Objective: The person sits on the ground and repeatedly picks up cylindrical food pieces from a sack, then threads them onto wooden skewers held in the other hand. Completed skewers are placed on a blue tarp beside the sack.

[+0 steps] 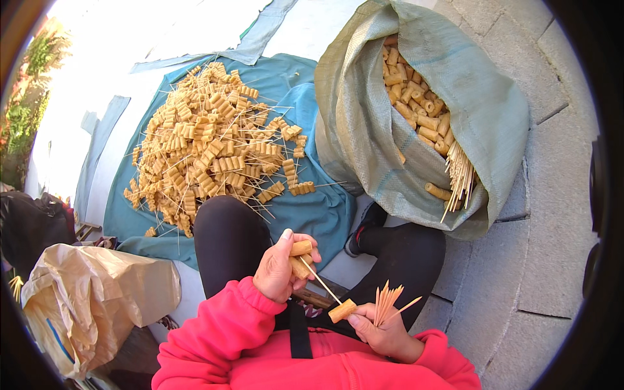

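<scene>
In my left hand [279, 268] are a few golden-brown tubular food rolls [300, 266], held between thumb and fingers. My right hand [382, 331] grips a bundle of pointed wooden skewers [386, 304] and pinches another roll [342, 311] at its fingertips. A single thin skewer [321, 282] spans the gap between the hands; one end meets the roll at the right, the other lies by the rolls at the left. Whether it pierces the left-hand rolls cannot be made out. Beyond my knee, a large heap of skewered rolls [195, 146] lies on a teal cloth [331, 204].
At the right, an open woven sack [360, 131] holds loose rolls [414, 97] and a bunch of skewers [459, 170]. A crumpled brown paper bag [102, 287] stands at lower left, near a black bag [34, 224]. Grey paving [555, 195] runs along the right.
</scene>
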`<act>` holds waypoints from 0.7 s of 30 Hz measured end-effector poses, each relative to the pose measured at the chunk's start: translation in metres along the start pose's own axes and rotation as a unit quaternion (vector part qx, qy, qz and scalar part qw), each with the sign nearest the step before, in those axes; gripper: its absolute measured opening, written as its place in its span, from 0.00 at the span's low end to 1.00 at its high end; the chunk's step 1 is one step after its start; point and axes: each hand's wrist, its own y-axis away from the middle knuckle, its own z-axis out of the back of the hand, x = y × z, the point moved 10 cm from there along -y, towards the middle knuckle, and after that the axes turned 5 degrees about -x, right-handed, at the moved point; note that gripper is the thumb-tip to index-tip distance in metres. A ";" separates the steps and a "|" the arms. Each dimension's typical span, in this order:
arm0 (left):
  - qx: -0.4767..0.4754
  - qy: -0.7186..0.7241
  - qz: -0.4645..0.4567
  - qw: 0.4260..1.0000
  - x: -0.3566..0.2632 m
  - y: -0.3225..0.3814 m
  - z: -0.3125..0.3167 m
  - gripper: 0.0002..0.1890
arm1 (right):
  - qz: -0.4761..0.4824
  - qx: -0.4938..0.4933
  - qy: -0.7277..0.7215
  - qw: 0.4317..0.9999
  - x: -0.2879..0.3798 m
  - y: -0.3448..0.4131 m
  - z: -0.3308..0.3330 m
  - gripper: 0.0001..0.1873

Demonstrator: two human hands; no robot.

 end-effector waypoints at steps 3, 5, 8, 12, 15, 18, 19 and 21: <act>-0.002 -0.022 -0.053 0.998 -0.006 0.002 0.000 0.25 | -0.038 -0.008 -0.022 0.999 -0.005 0.001 -0.001 0.11; -0.022 -0.045 -0.100 0.994 -0.013 0.005 0.000 0.25 | -0.067 -0.016 -0.033 0.997 -0.005 0.001 0.000 0.11; -0.004 -0.099 -0.139 0.985 -0.017 0.007 -0.005 0.24 | -0.093 -0.010 -0.045 0.995 -0.011 0.004 0.002 0.11; 0.029 -0.069 -0.135 0.988 -0.008 0.009 -0.011 0.23 | -0.100 -0.014 -0.079 0.992 -0.012 0.004 0.002 0.11; 0.033 -0.058 -0.119 0.991 0.000 0.012 -0.019 0.24 | -0.060 -0.038 -0.068 0.995 -0.014 0.003 0.002 0.11; 0.004 -0.034 -0.125 0.992 -0.003 0.013 -0.017 0.26 | 0.007 -0.071 -0.008 0.997 -0.011 0.001 0.010 0.10; -0.003 -0.064 -0.122 0.990 -0.002 0.012 -0.013 0.25 | 0.031 -0.081 0.020 0.996 -0.010 0.001 0.012 0.10; -0.017 -0.124 -0.116 0.985 -0.001 0.008 -0.002 0.22 | 0.056 -0.092 0.062 0.992 -0.011 0.002 0.015 0.11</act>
